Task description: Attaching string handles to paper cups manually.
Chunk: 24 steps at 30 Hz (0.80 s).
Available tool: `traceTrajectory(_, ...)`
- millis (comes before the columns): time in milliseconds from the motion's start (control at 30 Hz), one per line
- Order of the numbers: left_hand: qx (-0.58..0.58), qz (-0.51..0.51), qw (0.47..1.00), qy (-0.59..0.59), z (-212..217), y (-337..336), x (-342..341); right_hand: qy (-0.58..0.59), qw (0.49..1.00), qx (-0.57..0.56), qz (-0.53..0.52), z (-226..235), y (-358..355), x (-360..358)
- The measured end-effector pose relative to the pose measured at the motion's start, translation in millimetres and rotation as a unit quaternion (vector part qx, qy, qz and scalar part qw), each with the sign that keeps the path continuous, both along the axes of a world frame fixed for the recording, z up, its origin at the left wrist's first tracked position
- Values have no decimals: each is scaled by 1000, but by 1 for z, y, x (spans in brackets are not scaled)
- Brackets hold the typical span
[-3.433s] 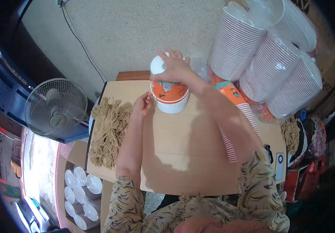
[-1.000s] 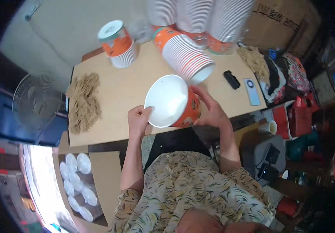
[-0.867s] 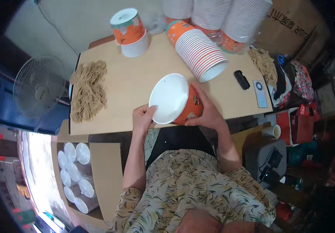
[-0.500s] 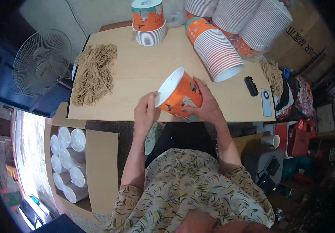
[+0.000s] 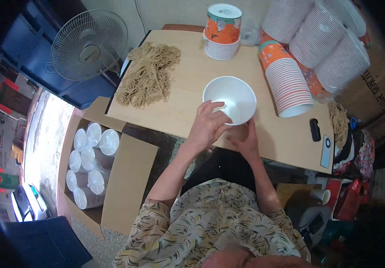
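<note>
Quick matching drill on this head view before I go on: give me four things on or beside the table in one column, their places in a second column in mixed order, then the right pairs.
Things:
1. white paper bowl
2. pile of dried noodles
3. electric fan
4. lidded orange cup

Places:
A. off the table's far left corner
B. on a short stack of bowls at the table's far edge
C. between the left hand and right hand, near the table's front edge
D. spread on the left part of the table

Pairs: 1-C, 2-D, 3-A, 4-B
</note>
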State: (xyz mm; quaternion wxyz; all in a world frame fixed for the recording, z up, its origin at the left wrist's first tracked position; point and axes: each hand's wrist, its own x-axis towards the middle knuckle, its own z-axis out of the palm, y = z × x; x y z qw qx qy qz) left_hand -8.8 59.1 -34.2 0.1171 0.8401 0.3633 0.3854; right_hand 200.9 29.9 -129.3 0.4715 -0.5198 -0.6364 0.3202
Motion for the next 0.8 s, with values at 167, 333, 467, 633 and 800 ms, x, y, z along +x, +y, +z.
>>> traceTrajectory(167, -25, 50, 990, -130, -5, -3, -5, -18, 998, -11, -65, -14, -5, -11)
traceTrajectory(333, -25, 263, 931, -253, -41, 31, -61, -18, 996, 0, -90, -15, -6, -5)
traceTrajectory(467, -64, 377, 885, -265, -76, 80, -127, -41, 995, 27, -86, -17, -3, -6)
traceTrajectory(633, -70, 440, 884, -142, -90, 111, -142, -81, 992, 44, -89, -23, -5, -4)
traceTrajectory(800, -78, 443, 879, -156, -94, 110, -150, -72, 993, 45, -82, -14, -5, -8)
